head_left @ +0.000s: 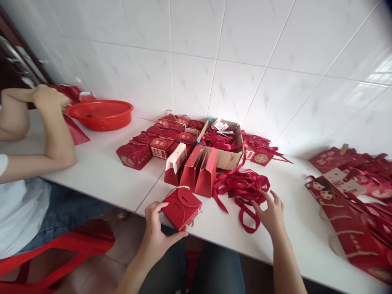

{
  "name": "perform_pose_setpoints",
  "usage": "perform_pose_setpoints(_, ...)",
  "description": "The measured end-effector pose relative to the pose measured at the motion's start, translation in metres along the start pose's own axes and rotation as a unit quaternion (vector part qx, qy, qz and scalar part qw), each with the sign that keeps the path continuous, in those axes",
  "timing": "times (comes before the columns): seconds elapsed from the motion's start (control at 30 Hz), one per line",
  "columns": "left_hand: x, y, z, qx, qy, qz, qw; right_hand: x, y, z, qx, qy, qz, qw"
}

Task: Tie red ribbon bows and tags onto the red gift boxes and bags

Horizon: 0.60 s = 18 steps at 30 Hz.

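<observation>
My left hand [157, 230] grips a small red gift box [180, 206] at the table's front edge, thumb on its near side and fingers on its left side. Thin cord shows at the box's top and right corners, and its lid has slots. Over the right part of a tangled pile of dark red ribbon [241, 181], my right hand [271, 212] reaches with thumb and fingers apart. I cannot tell whether its fingertips touch the ribbon. Three upright red box pieces [206, 173] stand just behind the held box.
Behind stand several finished red boxes [159, 141] and a cardboard box [228, 157] holding ribbon. Red gift bags [346, 232] lie at the right. At the left are a red basin [104, 118] and another person's arms [53, 130]; a red stool [76, 253] is below.
</observation>
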State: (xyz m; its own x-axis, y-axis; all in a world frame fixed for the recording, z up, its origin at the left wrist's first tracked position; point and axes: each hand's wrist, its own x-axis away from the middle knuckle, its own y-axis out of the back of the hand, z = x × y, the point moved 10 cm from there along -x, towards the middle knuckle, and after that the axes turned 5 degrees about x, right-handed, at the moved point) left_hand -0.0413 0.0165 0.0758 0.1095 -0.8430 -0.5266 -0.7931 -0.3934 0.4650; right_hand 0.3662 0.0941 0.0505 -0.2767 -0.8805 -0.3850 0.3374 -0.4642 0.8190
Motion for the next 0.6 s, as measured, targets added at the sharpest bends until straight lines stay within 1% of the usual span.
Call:
perform_pose_setpoints(0.07, 0.000, -0.010, -0.003, -0.017, 0.002, 0.020, 1.000, 0.022, 0.013, 0.001, -0.014, 0.009, -0.014, 1.000)
perform_pose_setpoints(0.13, -0.003, -0.021, -0.005, -0.017, 0.003, 0.067, 0.998, 0.044, 0.021, 0.006, -0.039, 0.024, -0.013, 0.999)
perform_pose_setpoints(0.2, -0.009, -0.025, -0.008, -0.010, -0.012, 0.097, 0.995, 0.062, 0.019, 0.015, -0.081, 0.052, 0.035, 0.995)
perform_pose_setpoints(0.27, -0.016, -0.022, -0.014, 0.008, -0.036, 0.098, 0.995, 0.075, 0.009, 0.019, -0.124, 0.065, 0.104, 0.985)
perform_pose_setpoints(0.3, -0.020, -0.020, -0.017, 0.021, -0.044, 0.093, 0.994, 0.079, 0.004, 0.018, -0.137, 0.060, 0.127, 0.981)
perform_pose_setpoints(0.33, -0.024, -0.019, -0.019, 0.036, -0.048, 0.092, 0.994, 0.081, 0.002, 0.016, -0.143, 0.049, 0.139, 0.979)
perform_pose_setpoints(0.4, -0.032, -0.020, -0.019, 0.062, -0.036, 0.109, 0.991, 0.083, 0.002, 0.009, -0.153, 0.029, 0.137, 0.978)
perform_pose_setpoints(0.5, -0.039, -0.025, -0.015, 0.078, 0.009, 0.143, 0.987, 0.084, 0.009, 0.001, -0.173, 0.003, 0.127, 0.977)
perform_pose_setpoints(0.6, -0.039, -0.028, -0.009, 0.076, 0.046, 0.155, 0.984, 0.090, 0.024, -0.003, -0.205, -0.022, 0.123, 0.971)
